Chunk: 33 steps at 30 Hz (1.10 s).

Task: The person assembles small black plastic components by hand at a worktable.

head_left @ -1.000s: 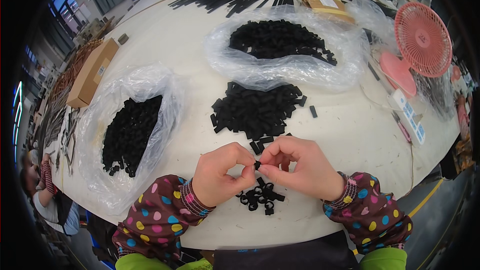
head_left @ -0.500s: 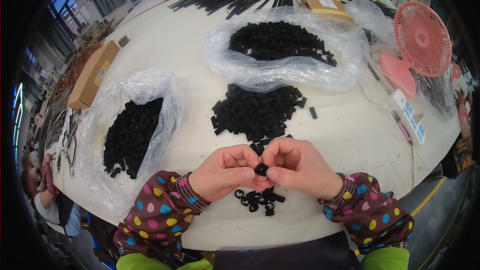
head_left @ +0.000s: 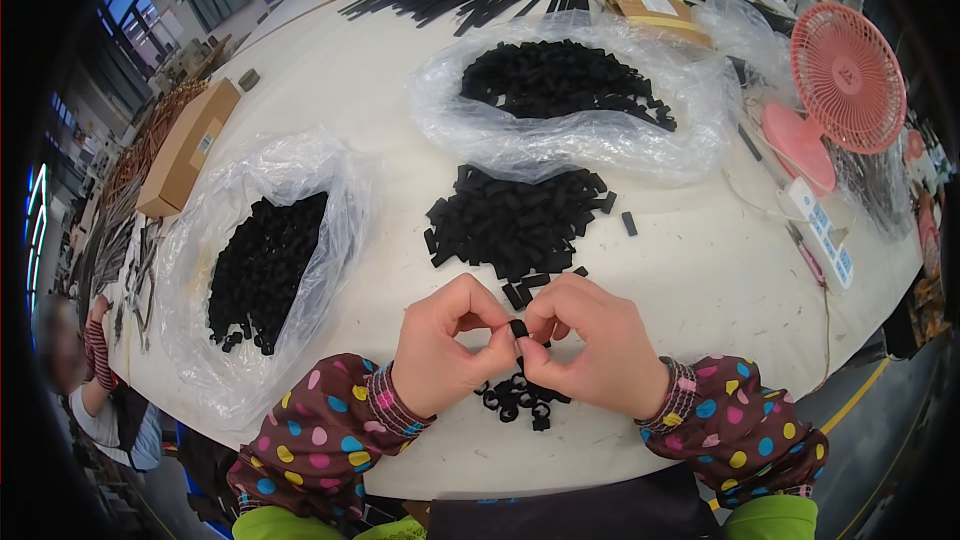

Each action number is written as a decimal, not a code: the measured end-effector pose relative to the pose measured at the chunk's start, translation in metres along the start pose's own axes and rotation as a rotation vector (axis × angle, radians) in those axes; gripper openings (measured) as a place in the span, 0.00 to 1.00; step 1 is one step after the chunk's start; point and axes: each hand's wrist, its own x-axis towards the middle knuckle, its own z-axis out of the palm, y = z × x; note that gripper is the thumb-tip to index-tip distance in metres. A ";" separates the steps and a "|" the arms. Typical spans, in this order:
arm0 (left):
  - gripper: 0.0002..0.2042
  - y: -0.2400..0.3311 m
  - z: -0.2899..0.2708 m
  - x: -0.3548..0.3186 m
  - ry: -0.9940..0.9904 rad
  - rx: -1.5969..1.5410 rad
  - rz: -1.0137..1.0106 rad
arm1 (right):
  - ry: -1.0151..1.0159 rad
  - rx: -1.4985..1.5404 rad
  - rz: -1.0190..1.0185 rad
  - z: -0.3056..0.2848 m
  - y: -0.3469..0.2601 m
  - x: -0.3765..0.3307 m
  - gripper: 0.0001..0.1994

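My left hand (head_left: 448,342) and my right hand (head_left: 598,342) meet over the near middle of the table, thumbs and forefingers pinched. Between their fingertips is a small black loop (head_left: 517,327), mostly covered by the fingers. Just beyond lies a heap of short flat black strip pieces (head_left: 515,220), a few of them scattered close to my fingers. Under and in front of my hands sits a little pile of black rings (head_left: 512,408), partly hidden by the right hand.
A clear plastic bag (head_left: 345,185) of black pieces lies open at left, another (head_left: 690,145) beyond the heap. At right are a pink fan (head_left: 845,80), a white power strip (head_left: 820,230) and scissors (head_left: 806,255). A cardboard box (head_left: 185,155) and a seated person (head_left: 100,380) are left.
My hands have turned so the fingertips point more toward each other, tilting the small black loop between them. More of the ring pile shows less clearly behind my right fingers.
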 end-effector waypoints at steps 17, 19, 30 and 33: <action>0.07 0.003 -0.008 0.011 -0.177 -0.281 -0.400 | -0.197 0.010 0.142 -0.020 0.020 0.007 0.07; 0.07 0.000 -0.008 0.007 -0.158 -0.292 -0.376 | 0.015 -0.258 0.124 -0.036 0.034 0.017 0.08; 0.09 0.006 -0.005 0.009 -0.322 0.387 -0.063 | 0.050 -0.685 0.295 -0.060 0.063 0.015 0.07; 0.14 0.006 -0.004 0.009 -0.155 0.279 -0.074 | -0.058 -0.473 0.237 -0.046 0.034 0.015 0.06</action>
